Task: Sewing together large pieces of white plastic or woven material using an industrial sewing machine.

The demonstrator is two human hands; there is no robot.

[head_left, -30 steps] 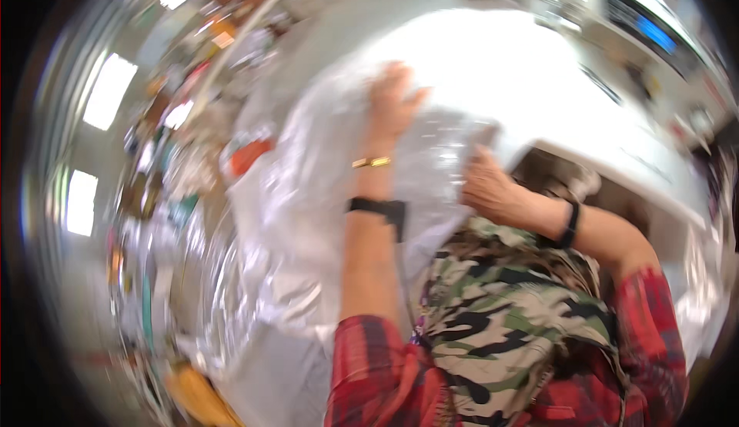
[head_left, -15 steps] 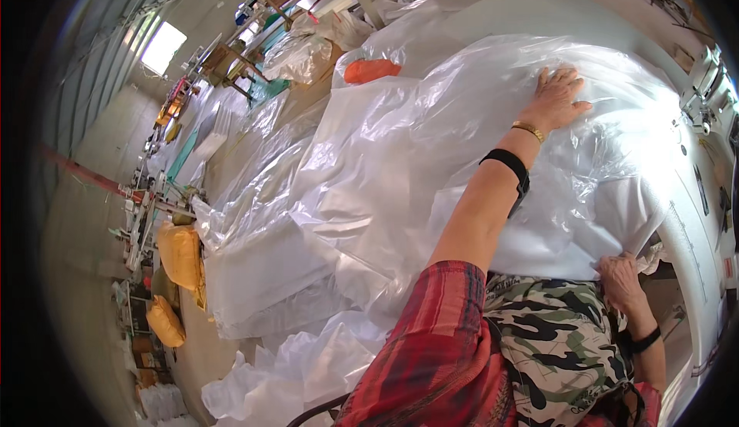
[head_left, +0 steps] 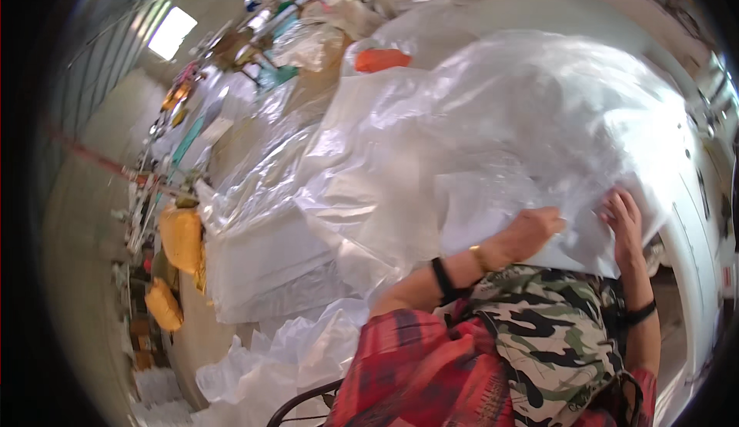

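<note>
A large heap of clear, shiny plastic sheet [head_left: 493, 111] spreads in front of me, its near edge lying at my lap. My left hand [head_left: 533, 232], with a gold bracelet at the wrist, is closed low over the near part of the sheet, its fingertips pinched on the film. To its right is my right hand [head_left: 625, 219], fingers bent and a little apart, touching the same film. The two hands are apart, with wrinkled film between them. Motion slightly blurs the fingertips of both.
A white machine table [head_left: 685, 265] curves along the right. An orange-red piece [head_left: 382, 60] lies on the sheet's far side. Yellow bundles [head_left: 181, 240] sit at the left, and crumpled white plastic [head_left: 292, 358] lies at lower left. Cluttered benches stand behind.
My left hand has drawn back from the far part of the sheet toward me and closed. My right hand has risen from the near edge onto the film. The view has shifted slightly.
</note>
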